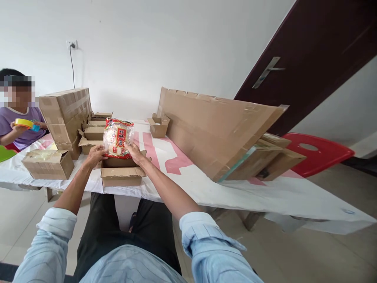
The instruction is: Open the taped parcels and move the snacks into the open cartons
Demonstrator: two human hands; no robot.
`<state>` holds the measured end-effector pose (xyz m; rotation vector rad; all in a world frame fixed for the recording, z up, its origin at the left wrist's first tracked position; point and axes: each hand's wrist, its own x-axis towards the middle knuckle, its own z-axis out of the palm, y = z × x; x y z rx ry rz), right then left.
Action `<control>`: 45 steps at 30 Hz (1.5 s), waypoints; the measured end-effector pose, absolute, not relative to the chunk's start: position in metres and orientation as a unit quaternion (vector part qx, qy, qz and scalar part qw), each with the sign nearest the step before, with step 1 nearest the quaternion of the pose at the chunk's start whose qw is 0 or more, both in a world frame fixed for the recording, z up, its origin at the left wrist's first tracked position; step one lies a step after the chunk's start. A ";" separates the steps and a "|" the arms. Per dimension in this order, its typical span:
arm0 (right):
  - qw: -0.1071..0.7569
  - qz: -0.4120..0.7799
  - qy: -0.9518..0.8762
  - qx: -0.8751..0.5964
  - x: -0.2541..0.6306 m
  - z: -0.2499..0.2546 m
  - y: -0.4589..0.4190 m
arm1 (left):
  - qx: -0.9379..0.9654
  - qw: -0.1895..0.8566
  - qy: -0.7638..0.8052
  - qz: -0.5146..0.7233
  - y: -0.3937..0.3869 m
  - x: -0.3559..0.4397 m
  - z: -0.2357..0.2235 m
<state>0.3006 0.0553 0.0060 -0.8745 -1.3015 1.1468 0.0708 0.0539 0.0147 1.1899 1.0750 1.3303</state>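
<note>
Through the head camera I see both hands gripping a red-and-clear packet: the left hand pinches its lower left edge, the right hand its lower right, so neither is nearer. The packet stands roughly upright between them, printed face toward me, its long axis running up and down. Below it on the bench sits an open box, longer from left to right. The packet's bottom overlaps the box's opening; I cannot tell whether they touch.
</note>
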 end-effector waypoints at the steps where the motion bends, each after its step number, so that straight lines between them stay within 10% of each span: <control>1: 0.562 0.488 -0.552 -0.375 0.300 0.004 0.055 | 0.494 0.504 0.450 0.548 0.055 0.070 0.014; 38: 0.578 0.330 -0.688 -0.289 0.311 0.040 0.028 | 0.583 0.439 0.350 0.587 0.013 0.076 0.062; 45: 0.559 0.300 -0.716 -0.292 0.318 0.048 0.044 | 0.571 0.288 0.382 0.667 0.040 0.040 0.096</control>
